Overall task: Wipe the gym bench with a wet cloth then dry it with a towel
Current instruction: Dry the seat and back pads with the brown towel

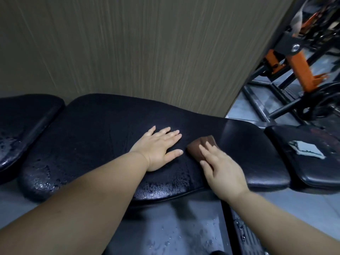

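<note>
A black padded gym bench (95, 137) runs left to right across the view, its long pad beaded with water at the left and front. My left hand (158, 148) lies flat on the pad with fingers spread. Just right of it, my right hand (220, 168) presses straight fingers on a folded brown cloth (197, 147) lying on the pad. The pad to the right of the brown cloth looks smooth and shiny. A whitish cloth (306, 150) lies on the separate seat pad (312, 172) at the far right.
A wood-grain wall panel (139, 48) stands right behind the bench. Another black pad (22, 122) sits at the far left. Orange and black gym machine frames (301, 70) fill the upper right. Water drops lie on the grey floor (184, 232) below the bench.
</note>
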Tool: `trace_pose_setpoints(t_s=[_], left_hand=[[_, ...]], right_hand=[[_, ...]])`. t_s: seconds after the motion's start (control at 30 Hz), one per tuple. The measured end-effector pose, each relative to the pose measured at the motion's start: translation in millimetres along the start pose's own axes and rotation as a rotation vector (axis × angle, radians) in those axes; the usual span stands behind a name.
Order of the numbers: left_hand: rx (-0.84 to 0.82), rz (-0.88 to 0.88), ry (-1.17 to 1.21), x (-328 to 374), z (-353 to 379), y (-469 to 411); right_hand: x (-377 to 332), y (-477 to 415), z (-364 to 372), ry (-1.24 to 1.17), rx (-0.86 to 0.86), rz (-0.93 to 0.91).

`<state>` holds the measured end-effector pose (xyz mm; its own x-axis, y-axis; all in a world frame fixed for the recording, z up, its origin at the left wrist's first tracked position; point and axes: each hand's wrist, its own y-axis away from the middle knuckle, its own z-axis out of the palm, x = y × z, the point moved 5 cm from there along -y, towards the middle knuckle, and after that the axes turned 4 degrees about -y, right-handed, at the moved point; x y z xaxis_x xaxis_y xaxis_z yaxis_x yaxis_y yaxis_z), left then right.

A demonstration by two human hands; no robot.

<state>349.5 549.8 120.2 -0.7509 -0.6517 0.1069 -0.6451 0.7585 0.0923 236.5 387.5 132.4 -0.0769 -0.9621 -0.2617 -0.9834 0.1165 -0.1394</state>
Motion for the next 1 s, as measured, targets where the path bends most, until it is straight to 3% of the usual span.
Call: trace_pose_setpoints(t_s=[0.17,0.33,0.63,1.0], left_hand=[[0.007,-0.001,0.028,1,-1,2],[0.012,-0.001,0.029,1,-4,1],[0.013,-0.102,0.005,-1,-4,0],[0.017,-0.083,-0.006,0,-3,-2]], right_hand=[[-13,59,10,-0.093,0.003,-0.023],[-13,54,9,-0.077,0.02,-0.035],[-17,-24,2,-0.013,-0.115,0.067],[-5,-127,11,0.015,-0.117,0.178]])
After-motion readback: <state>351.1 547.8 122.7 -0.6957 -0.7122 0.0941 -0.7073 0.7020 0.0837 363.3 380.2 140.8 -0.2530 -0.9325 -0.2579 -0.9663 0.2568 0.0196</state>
